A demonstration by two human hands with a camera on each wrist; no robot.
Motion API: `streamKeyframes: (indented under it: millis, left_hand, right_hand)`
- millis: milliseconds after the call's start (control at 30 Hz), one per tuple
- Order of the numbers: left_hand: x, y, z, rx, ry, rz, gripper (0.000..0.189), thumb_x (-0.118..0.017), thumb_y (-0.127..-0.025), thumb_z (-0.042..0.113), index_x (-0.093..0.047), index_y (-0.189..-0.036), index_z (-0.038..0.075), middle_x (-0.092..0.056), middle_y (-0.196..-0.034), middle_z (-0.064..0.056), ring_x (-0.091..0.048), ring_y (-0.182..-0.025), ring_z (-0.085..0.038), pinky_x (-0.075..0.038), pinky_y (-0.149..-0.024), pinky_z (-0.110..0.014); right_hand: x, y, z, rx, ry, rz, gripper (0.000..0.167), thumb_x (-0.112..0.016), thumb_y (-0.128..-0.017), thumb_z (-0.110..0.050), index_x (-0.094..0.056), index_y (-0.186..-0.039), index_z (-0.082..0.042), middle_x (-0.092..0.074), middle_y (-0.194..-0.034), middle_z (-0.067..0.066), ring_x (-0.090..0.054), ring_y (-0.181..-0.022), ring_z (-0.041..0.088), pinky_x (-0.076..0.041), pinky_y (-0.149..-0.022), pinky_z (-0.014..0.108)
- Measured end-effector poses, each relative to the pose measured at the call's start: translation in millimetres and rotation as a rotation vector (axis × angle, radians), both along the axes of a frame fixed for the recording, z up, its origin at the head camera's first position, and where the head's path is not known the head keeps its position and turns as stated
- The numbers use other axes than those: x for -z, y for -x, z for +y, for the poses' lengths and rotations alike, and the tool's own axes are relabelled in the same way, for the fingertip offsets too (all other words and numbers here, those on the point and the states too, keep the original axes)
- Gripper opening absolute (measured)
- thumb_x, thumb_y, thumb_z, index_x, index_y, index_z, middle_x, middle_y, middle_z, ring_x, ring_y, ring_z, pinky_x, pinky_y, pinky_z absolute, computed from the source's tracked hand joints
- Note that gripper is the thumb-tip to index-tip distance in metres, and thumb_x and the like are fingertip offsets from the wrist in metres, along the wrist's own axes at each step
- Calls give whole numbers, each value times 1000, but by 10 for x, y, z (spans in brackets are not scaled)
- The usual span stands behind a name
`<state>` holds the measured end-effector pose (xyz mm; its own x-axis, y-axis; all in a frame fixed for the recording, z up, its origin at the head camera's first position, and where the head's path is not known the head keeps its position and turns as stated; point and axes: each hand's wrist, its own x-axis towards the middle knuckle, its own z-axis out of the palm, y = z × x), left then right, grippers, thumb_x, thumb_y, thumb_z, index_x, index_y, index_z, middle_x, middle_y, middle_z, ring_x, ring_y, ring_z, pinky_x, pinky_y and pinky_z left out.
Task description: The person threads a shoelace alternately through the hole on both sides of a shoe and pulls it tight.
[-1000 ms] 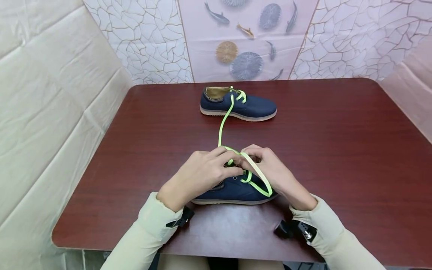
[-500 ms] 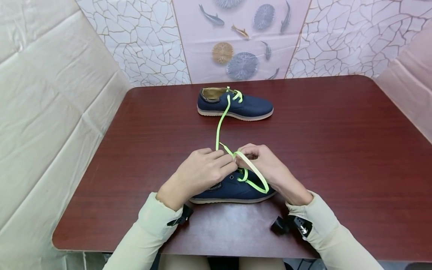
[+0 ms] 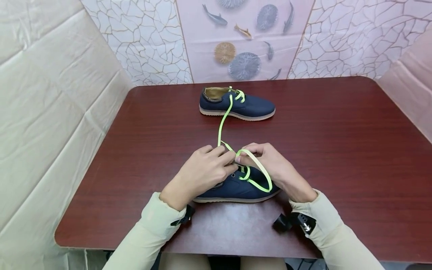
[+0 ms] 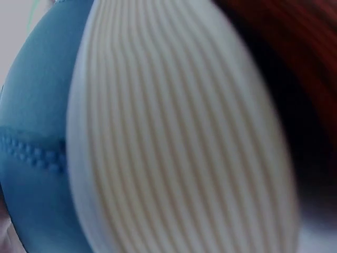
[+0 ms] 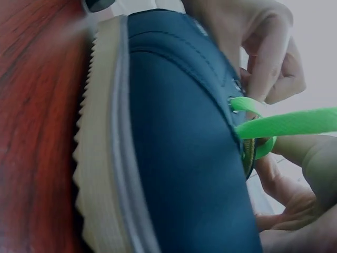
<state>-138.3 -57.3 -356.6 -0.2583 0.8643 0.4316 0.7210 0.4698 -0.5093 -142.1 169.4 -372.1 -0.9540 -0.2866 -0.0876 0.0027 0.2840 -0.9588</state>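
A navy blue shoe (image 3: 233, 193) lies at the near middle of the table, toe to the right. Its neon green shoelace (image 3: 264, 172) runs from the front eyelets in a wide loop back up to the fingers. My right hand (image 3: 278, 168) pinches that shoelace just above the shoe's opening. My left hand (image 3: 200, 174) curls over the opening and grips the shoe by its eyelet edge; its fingertips are partly hidden. In the right wrist view the shoelace (image 5: 289, 122) crosses in front of the right fingers (image 5: 316, 158). The ribbed pale sole (image 4: 184, 126) fills the left wrist view.
A second navy shoe (image 3: 253, 107) stands farther back, toe also right. One of its green lace ends (image 3: 223, 125) trails across the brown table (image 3: 337, 150) toward my left hand. Patterned cloth (image 3: 244, 65) hangs behind the table.
The left fingers have shifted slightly over the shoe's opening, and the lace end now sticks out beyond them. The right hand keeps its pinch with only a small shift. Both shoes stay in place.
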Motion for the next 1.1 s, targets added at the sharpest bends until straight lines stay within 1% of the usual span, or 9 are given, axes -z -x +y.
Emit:
streamKeyframes:
  millis: [233,400,533,600,700,833,900,1000,1100]
  left_hand:
    - [10,46,19,56,-5,11,21,-59,-106,7,-74,-102,20,-64,-105,4,-57,-93,-16,-46,-71,-26]
    - [23,66,17,106,3,34,19,-60,-106,9,-75,-112,18,-68,-114,5,-58,-99,-14,-49,-81,-27]
    - [21,50,-11,177,-68,-53,22,-65,-103,5,-75,-120,15,-72,-119,5,-63,-107,-13,-51,-91,-28]
    - [16,34,-17,223,-143,-126,20,-66,-103,5,-74,-119,13,-73,-117,5,-65,-107,-13,-51,-93,-27]
    - [7,2,-13,326,-285,-257,15,-69,-102,6,-74,-115,10,-74,-112,3,-66,-106,-14,-52,-96,-25]
    - [-6,-50,5,528,-494,-462,17,-78,-94,1,-75,-110,4,-76,-106,-2,-70,-102,-15,-54,-97,-25]
    - [-18,-75,0,616,-604,-551,15,-78,-93,0,-75,-108,2,-76,-103,-6,-72,-100,-16,-56,-95,-26]
    - [-43,-92,-11,711,-774,-638,7,-73,-98,2,-74,-104,-2,-76,-98,-12,-75,-93,-21,-60,-87,-30]
    - [-72,-96,-19,757,-950,-686,14,-68,-102,8,-73,-98,-5,-76,-91,-17,-75,-84,-25,-61,-81,-33]
  right_hand:
    - [16,15,8,-32,34,0,16,-75,-97,-14,-76,-104,0,-70,-96,1,-63,-89,14,-52,-78,24]
    - [52,-1,-35,-57,111,45,17,-71,-101,-12,-74,-112,0,-73,-98,3,-66,-88,15,-54,-77,25]
    - [71,-21,-61,-29,131,121,16,-69,-103,-11,-76,-113,0,-74,-100,3,-67,-88,15,-56,-76,24]
    - [80,-28,-65,-2,133,135,17,-71,-102,-11,-78,-112,0,-76,-99,2,-69,-87,14,-57,-76,24]
    - [80,-32,-73,34,141,127,18,-74,-100,-12,-79,-112,1,-78,-96,0,-70,-84,14,-57,-73,25]
    - [76,-33,-81,43,175,86,23,-75,-99,-12,-76,-114,6,-78,-95,-2,-71,-83,13,-57,-70,25]
    - [80,-29,-80,28,182,78,25,-75,-99,-11,-75,-116,7,-78,-95,-2,-71,-83,13,-57,-70,25]
    - [76,-23,-59,0,169,78,25,-75,-99,-11,-74,-117,7,-78,-95,-2,-70,-84,14,-55,-73,24]
    - [62,-13,-29,-17,154,67,25,-72,-100,-9,-73,-121,5,-78,-101,1,-70,-90,15,-55,-78,24]
